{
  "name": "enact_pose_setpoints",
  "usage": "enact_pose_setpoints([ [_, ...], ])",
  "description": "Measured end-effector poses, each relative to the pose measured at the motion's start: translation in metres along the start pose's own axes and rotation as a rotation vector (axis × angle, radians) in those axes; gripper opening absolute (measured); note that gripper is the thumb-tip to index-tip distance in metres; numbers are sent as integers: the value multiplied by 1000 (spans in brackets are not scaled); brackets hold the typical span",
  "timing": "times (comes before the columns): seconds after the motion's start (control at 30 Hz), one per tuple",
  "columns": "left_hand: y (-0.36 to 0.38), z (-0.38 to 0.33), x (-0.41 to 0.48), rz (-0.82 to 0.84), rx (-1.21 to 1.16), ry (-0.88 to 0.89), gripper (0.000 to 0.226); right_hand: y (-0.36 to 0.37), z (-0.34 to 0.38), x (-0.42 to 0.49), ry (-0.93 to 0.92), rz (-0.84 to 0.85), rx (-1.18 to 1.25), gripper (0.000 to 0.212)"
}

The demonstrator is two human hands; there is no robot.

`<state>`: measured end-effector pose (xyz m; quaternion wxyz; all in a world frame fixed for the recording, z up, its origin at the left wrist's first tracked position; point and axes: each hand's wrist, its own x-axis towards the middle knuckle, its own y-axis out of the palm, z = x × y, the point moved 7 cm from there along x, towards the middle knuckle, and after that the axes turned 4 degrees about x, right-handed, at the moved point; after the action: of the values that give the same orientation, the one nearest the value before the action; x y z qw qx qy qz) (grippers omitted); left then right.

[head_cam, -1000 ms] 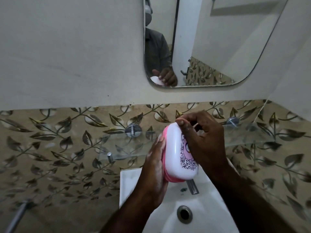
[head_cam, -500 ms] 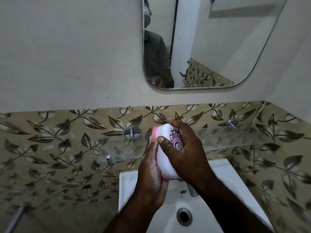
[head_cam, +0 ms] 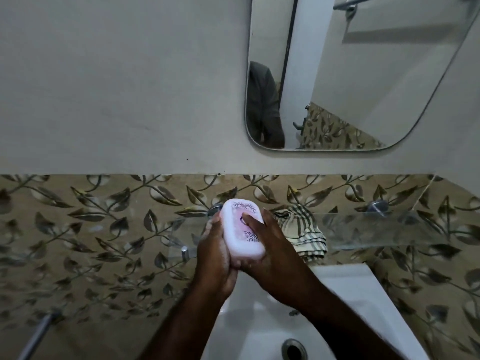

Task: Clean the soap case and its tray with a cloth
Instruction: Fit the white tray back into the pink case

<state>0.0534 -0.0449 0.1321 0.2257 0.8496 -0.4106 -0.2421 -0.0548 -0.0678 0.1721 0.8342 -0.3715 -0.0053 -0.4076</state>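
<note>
Since a moment ago, the soap case [head_cam: 240, 231] has tipped back, so its white lid with purple swirls now faces the camera. It sits between both hands. The left hand [head_cam: 215, 258] curls around its left side. The right hand [head_cam: 275, 258] grips it with the thumb [head_cam: 253, 220] on the lid. The underside of the case is hidden. The case looks smooth and rounded. Just right of the case, a striped cloth [head_cam: 301, 229] lies bunched on a clear glass shelf [head_cam: 376, 229]. Below the case is a white sink [head_cam: 363, 289], cut off at the frame edge. Above the case hangs a rounded mirror [head_cam: 363, 74].
</note>
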Motion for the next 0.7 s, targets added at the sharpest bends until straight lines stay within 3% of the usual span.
enact_pose_setpoints([
  [0.13, -11, -16, 8, -73, 444, 261, 29, -3, -11, 8, 17, -3, -110, 69],
  [0.27, -4, -17, 4, 3, 755, 394, 31, -2, -21, 10, 36, -9, -265, 63],
  [0.43, 4, -16, 3, 54, 890, 449, 38, -2, -25, 9, 43, -45, -251, 62],
  [0.7, 2, -15, 1, 35, 873, 491, 35, -12, -16, 4, -6, -60, -258, 74],
])
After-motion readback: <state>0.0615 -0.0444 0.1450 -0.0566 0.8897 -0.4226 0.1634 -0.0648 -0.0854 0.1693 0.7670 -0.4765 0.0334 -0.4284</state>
